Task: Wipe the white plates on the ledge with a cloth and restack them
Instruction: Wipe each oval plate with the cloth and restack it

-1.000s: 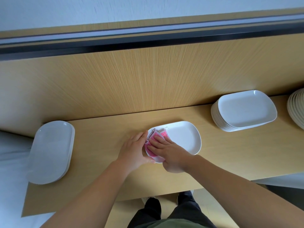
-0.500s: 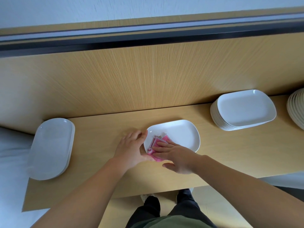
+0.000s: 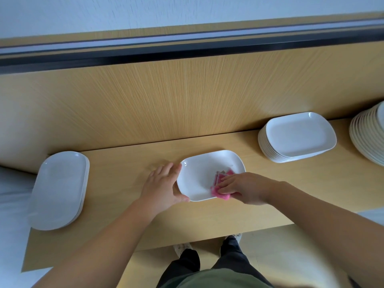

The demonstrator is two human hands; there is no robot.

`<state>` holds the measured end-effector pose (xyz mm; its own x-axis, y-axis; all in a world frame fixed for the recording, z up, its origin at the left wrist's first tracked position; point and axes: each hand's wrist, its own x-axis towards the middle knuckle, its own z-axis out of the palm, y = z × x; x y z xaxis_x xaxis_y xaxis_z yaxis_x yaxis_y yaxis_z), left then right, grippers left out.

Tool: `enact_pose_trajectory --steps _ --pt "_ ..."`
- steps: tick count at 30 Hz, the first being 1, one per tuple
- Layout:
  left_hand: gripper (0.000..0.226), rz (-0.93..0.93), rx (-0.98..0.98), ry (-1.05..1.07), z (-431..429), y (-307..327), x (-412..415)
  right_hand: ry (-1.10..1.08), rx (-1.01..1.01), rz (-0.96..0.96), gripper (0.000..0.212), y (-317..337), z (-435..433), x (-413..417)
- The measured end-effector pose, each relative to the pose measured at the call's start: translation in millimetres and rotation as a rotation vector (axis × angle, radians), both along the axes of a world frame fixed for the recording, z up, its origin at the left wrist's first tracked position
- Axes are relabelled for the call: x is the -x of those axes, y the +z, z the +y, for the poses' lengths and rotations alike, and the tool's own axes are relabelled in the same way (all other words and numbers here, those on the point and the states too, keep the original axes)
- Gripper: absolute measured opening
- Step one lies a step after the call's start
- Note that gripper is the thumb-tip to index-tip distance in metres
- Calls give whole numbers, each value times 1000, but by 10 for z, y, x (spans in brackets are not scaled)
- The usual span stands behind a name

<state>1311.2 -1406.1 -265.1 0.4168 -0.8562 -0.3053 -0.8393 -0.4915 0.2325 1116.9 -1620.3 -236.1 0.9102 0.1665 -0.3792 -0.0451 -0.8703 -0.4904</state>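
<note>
A single white plate (image 3: pixel 203 173) lies flat on the wooden ledge (image 3: pixel 124 183) in front of me. My left hand (image 3: pixel 161 188) steadies its left rim, thumb at the near edge and fingers spread along the far side. My right hand (image 3: pixel 247 187) presses a folded pink cloth (image 3: pixel 220 188) with flat fingers onto the plate's right near part. A short stack of white plates (image 3: pixel 60 188) sits at the ledge's left end. A taller stack of white plates (image 3: pixel 297 138) stands to the right.
Another stack of round cream plates (image 3: pixel 369 134) is cut off by the right frame edge. A wood-grain wall panel (image 3: pixel 187 96) rises right behind the ledge. Below the ledge's near edge I see my legs and shoes (image 3: pixel 185 248) on a pale floor.
My right hand has slid the pink cloth from the plate's left part over to its right near part. My left hand has stayed at the left rim.
</note>
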Motion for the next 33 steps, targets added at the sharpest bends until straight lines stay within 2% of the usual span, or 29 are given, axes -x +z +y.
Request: enact_pose_trajectory --steps 2,5,6,8,11,14,18,24,28,31,33 --pt "97 3 110 -55 21 -6 -18 -88 -21 -54 35 144 -20 -80" --pt "60 7 360 -252 85 -80 -19 -131 82 -434 37 181 -43 -239" --pt "52 29 402 -305 117 -139 -11 -123 121 -494 33 143 -27 -312" --pt "46 64 402 -344 161 -243 23 -57 167 -459 30 -46 56 -446" --pt "47 62 389 -329 182 -363 86 14 262 -272 45 -430 271 -458" --pt "47 71 424 -284 152 -386 134 -55 361 -174 52 -591 394 -377" --pt "43 54 494 -273 102 -350 169 -74 391 -209 49 -602 351 -391" --pt "39 22 529 -299 95 -358 174 -244 410 -60 57 -512 130 -126" --pt "40 -12 526 -302 89 -309 192 -321 404 -6 81 -390 193 34" --pt "40 -16 506 -305 92 -296 199 -308 447 -6 68 -303 315 160" --pt "40 -23 485 -304 86 -292 203 -290 447 -76 52 -296 339 261"
